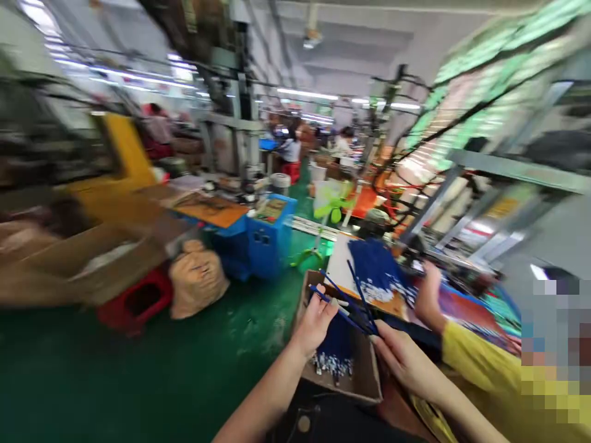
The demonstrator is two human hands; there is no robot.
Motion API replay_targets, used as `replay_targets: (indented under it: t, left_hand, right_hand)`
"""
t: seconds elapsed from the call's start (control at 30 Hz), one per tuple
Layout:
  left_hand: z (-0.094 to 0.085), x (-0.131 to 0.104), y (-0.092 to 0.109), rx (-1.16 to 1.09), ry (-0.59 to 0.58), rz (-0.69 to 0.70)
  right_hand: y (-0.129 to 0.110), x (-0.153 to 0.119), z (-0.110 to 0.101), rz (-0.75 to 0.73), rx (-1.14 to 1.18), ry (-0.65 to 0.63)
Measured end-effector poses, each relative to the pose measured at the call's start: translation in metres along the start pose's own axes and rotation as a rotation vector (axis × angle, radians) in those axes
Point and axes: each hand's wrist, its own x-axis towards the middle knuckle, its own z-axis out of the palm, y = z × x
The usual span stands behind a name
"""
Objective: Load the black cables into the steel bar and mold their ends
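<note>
My left hand (314,325) is over a cardboard box (376,378), pinching one end of a thin blue cable (321,293). On the right, my right hand (398,354) is closed around several blue cables (363,298) that fan out up and left from the fingers, some crossing toward the left hand. Inside the box lies a bundle of blue cables (337,341) with pale tips toward me. Past the box, a pile of blue cables (373,261) with white ends spreads on a work surface. Motion blurs the fine detail of the ends.
A co-worker's hand (429,298) in a yellow sleeve (480,357) is close on my right. A green fan (318,246) stands beyond the box. Left are a blue machine (272,240), a tan sack (197,280) and a red stool (138,301) on green floor.
</note>
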Motion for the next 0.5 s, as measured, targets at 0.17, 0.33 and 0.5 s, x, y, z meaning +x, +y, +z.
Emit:
replay_targets:
  t: [0.17, 0.33, 0.5]
  left_hand:
    - [-0.074, -0.041, 0.005, -0.158, 0.501, 0.169]
    - [-0.108, -0.066, 0.0, -0.273, 0.655, 0.191]
    - [-0.111, -0.078, -0.015, -0.156, 0.964, 0.4]
  right_hand:
    - [-0.009, 0.059, 0.087, -0.26, 0.05, -0.201]
    - [0.005, 0.086, 0.152, -0.464, 0.263, -0.314]
    - [0.014, 0.088, 0.165, -0.598, 0.288, -0.551]
